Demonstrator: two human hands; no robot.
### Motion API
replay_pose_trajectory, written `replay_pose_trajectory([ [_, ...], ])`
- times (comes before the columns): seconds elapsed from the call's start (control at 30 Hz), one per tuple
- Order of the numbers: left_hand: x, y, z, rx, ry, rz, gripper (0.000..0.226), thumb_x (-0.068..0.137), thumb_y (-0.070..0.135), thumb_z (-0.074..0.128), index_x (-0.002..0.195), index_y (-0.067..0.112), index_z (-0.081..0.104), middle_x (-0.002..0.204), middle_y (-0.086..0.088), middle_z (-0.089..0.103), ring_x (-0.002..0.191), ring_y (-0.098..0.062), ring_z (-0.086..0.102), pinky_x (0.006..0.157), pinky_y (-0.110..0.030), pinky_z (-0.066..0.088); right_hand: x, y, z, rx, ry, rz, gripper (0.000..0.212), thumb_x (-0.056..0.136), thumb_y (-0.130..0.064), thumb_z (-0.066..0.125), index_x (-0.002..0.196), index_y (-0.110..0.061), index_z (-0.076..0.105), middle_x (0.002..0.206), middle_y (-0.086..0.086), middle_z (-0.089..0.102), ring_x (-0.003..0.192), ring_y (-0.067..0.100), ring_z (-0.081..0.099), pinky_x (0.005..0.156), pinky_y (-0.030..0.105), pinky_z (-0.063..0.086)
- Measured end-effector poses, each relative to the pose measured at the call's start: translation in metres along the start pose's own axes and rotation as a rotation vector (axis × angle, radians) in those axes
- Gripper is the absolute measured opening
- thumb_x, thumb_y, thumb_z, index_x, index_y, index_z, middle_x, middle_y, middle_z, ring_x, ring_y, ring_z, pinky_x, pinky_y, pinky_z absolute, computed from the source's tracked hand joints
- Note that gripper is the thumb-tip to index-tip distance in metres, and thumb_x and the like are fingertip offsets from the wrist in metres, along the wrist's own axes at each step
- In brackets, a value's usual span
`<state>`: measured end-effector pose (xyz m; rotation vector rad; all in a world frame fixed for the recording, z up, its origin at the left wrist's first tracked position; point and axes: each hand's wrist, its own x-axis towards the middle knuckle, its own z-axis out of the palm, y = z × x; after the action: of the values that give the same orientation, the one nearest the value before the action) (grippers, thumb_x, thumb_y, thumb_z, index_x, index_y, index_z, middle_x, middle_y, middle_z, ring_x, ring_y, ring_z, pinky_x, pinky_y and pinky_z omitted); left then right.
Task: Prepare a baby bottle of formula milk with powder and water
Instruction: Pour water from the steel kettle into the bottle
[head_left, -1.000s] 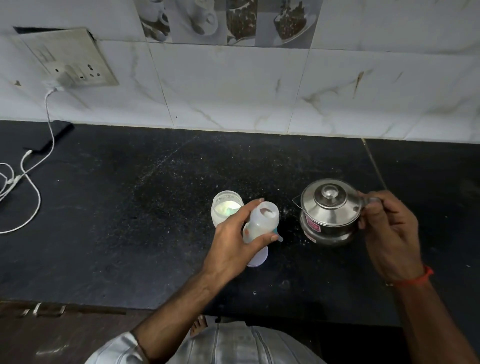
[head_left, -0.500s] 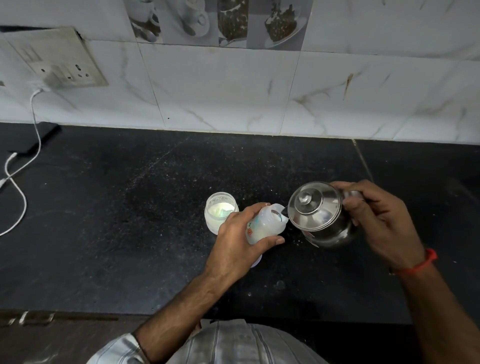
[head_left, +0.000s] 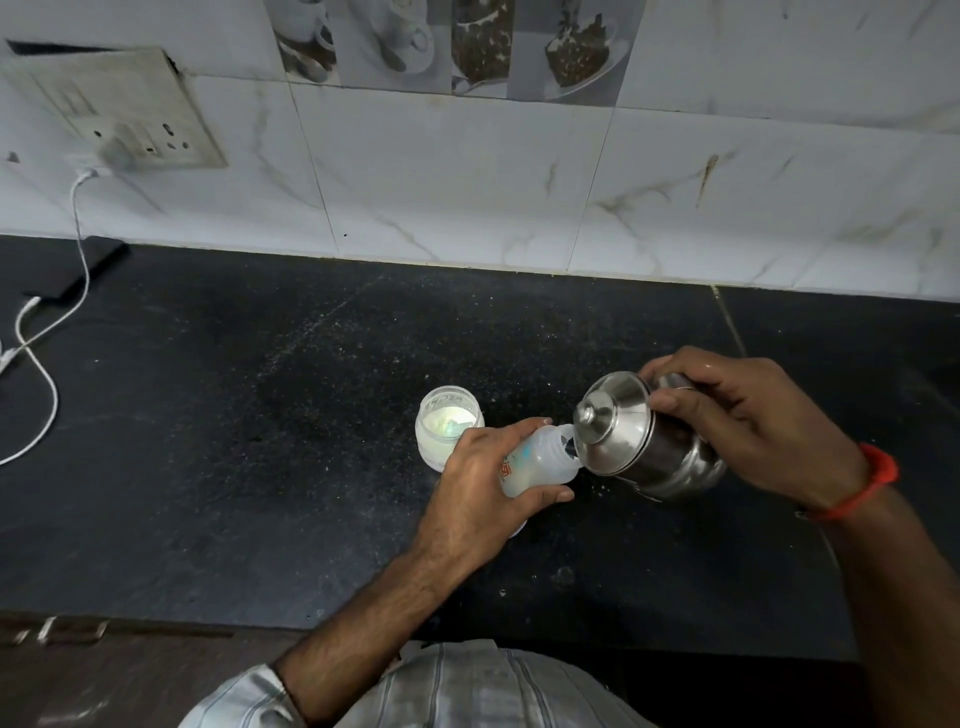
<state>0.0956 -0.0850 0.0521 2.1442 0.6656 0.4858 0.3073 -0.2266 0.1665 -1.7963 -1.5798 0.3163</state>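
The water step is in hand. The left hand (head_left: 480, 480) is wrapped around the baby bottle (head_left: 535, 462), which leans with its open mouth toward three o'clock, just below the middle of the dark surface (head_left: 234, 415). The right hand (head_left: 748, 421) is closed over a lidded steel pot (head_left: 639, 431), tipped toward nine o'clock so that its spout meets the bottle's mouth; whether water is actually running I cannot tell. A whitish layer sits low in the bottle, which I take to be powder already put in, perhaps with some water. Just beside the bottle at ten o'clock stands an open jar (head_left: 449, 421) with white powder inside. What seems left: filling to the right level, setting the pot down, fitting the teat and cap, neither of which is in view, and shaking to mix.
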Motion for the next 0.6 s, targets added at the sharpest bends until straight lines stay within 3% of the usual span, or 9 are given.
replay_pose_trajectory([
  [0.43,0.000,-0.002,-0.002,0.004,-0.003,-0.003,0.072,0.075,0.051,0.086,0.140,0.035,0.059,0.117,0.039,0.049,0.118,0.001,0.046,0.092,-0.007,0.032,0.019,-0.008,0.000,-0.070,-0.086,-0.040,0.057,0.098,-0.067,0.042,0.087,-0.016,0.065,0.085,0.006,0.071,0.073,0.021,0.069,0.064,0.041,0.053],
  [0.6,0.000,-0.002,-0.002,-0.002,-0.018,-0.006,0.074,0.075,0.053,0.085,0.142,0.034,0.058,0.125,0.030,0.054,0.121,-0.002,0.048,0.091,-0.008,0.034,0.022,-0.011,-0.002,-0.090,-0.113,-0.062,0.052,0.098,-0.065,0.042,0.086,-0.020,0.064,0.082,0.002,0.069,0.069,0.018,0.066,0.062,0.036,0.052],
])
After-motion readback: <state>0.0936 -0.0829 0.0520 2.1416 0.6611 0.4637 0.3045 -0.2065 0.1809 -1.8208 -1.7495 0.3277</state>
